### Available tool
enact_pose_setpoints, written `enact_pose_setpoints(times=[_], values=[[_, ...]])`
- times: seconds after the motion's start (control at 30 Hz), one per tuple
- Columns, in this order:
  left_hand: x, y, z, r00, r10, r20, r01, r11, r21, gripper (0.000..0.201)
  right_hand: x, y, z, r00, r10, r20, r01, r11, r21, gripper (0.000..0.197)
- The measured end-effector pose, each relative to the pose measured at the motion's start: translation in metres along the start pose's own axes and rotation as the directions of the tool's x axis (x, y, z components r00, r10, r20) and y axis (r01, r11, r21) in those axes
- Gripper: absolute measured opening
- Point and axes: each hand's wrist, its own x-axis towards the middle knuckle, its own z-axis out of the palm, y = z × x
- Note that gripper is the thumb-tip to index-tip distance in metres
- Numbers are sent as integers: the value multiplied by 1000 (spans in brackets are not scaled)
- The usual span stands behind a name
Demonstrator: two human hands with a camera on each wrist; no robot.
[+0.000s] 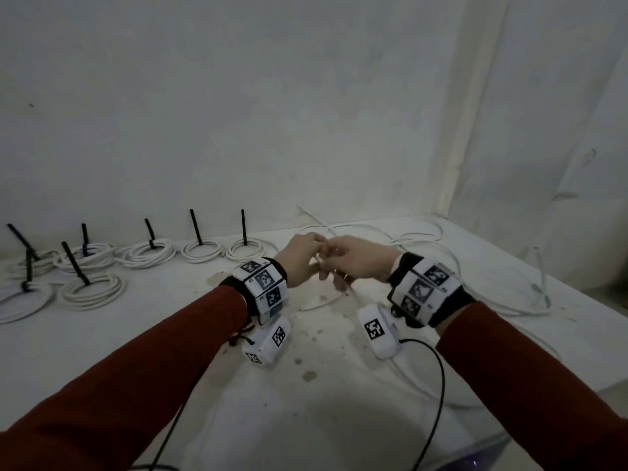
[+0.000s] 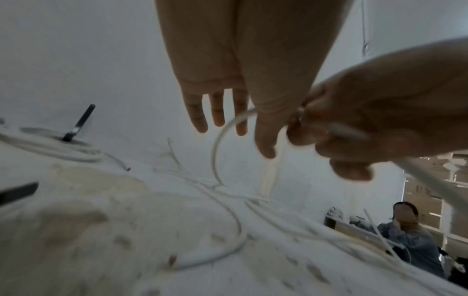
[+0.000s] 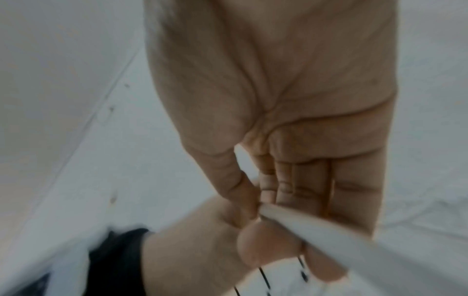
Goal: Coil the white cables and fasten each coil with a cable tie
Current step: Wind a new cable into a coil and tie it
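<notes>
My left hand and right hand meet above the middle of the white-covered table. Between them runs a white cable. In the right wrist view my right hand pinches the cable between thumb and forefinger, and my left hand holds it just below. From my left hand a loop of the cable hangs to the table, while my right hand grips the strand beside it. Several coils with black ties lie at the left.
Loose white cables sprawl over the table's back right, toward its right edge. A black lead trails from my right wrist. A wall stands close behind. Another person sits beyond the table.
</notes>
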Motion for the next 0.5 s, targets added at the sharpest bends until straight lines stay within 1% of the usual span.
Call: enact_pose_setpoints(times=[0.03,0.07,0.13,0.23,0.3,0.37,0.43,0.5], values=[[-1,2,-12,998,3,-69,-7,999,-48,23,-4,-12,-7,997,-68,-36,68,998,2,15],[-1,4,-25,989,-16,-146,4,996,-86,22,-6,-21,-14,988,-128,-82,127,992,-11,13],[0,6,-53,955,-52,-291,21,994,-109,22,-9,-39,-25,962,-213,-170,213,977,-16,14],[1,2,-94,897,-86,-434,44,993,-107,26,-10,-57,-37,924,-284,-256,289,957,-18,22],[-1,-8,-121,846,-151,-512,86,985,-149,30,-9,-60,-43,896,-327,-302,320,945,-72,28],[-6,-25,-145,799,-223,-558,103,966,-237,35,-7,-54,-49,859,-374,-350,326,926,-190,35],[-14,-48,-166,764,-306,-568,144,939,-312,39,-7,-44,-51,828,-418,-374,297,892,-341,41],[-27,-67,-182,742,-371,-559,172,910,-376,41,-8,-31,-53,824,-410,-390,235,875,-423,46]])
